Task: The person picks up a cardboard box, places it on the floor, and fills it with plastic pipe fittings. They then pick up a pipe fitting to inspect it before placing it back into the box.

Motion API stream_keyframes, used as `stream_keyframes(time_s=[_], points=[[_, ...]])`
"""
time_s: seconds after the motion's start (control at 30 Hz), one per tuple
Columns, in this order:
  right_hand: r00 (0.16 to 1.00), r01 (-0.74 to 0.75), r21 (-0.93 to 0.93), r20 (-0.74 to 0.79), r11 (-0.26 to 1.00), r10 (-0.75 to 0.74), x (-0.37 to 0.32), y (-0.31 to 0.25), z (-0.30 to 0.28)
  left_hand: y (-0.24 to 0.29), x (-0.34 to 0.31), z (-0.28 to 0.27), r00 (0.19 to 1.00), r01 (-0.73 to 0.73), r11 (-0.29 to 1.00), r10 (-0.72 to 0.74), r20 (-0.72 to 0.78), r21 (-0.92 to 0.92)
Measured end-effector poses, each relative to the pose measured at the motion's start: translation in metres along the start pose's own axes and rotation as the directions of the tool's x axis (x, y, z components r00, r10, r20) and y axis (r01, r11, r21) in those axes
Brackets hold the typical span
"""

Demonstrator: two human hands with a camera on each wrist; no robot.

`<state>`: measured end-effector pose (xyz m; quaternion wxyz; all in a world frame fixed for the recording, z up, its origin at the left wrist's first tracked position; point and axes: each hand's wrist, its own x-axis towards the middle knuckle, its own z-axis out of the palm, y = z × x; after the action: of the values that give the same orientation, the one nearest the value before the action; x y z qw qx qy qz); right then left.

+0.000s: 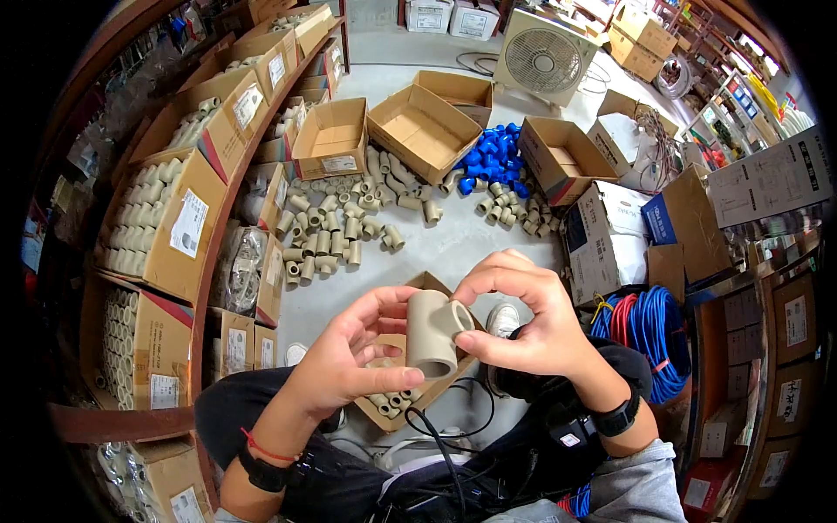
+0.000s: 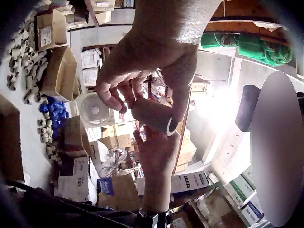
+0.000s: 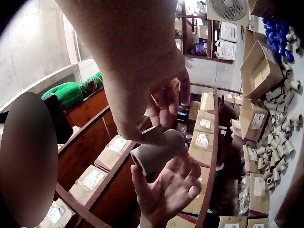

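A beige tee-shaped pipe fitting is held up between both hands above an open box of fittings. The right hand pinches its side branch between thumb and fingers. The left hand is around the other side, thumb near the lower end and fingertips at the upper part. In the left wrist view the fitting lies between the left hand's thumb and fingers. The right wrist view has the fitting tilted, the right hand above and the left hand below.
An open box with small fittings stands between the legs. Loose beige fittings and blue fittings lie on the floor before several open cartons. Shelves with boxes line the left; blue coiled hose is at right.
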<state>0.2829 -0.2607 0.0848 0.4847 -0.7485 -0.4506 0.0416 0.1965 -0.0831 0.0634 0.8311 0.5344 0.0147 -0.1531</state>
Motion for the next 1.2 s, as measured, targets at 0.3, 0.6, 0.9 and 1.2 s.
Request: stream_keyframes(time_s=[0.3,0.6,0.9,1.2], points=[[0.999,0.032,0.018,-0.004,0.999,-0.032,0.001,0.001,0.001,0.003,-0.002,0.0,0.999,-0.039,0.997,0.04,-0.018,0.061],[0.992,-0.093,0.117,0.093,0.989,0.082,0.007,0.004,0.006,0.005,-0.004,-0.009,0.996,-0.077,0.993,0.082,-0.045,0.095],[0.953,-0.087,-0.115,0.28,0.989,0.117,0.024,0.037,0.052,0.013,-0.017,-0.038,0.956,-0.119,0.914,0.211,-0.202,0.389],[0.761,0.191,-0.154,0.647,0.969,-0.047,-0.015,0.162,0.196,0.005,-0.015,-0.065,0.888,-0.197,0.941,0.29,-0.356,0.276]])
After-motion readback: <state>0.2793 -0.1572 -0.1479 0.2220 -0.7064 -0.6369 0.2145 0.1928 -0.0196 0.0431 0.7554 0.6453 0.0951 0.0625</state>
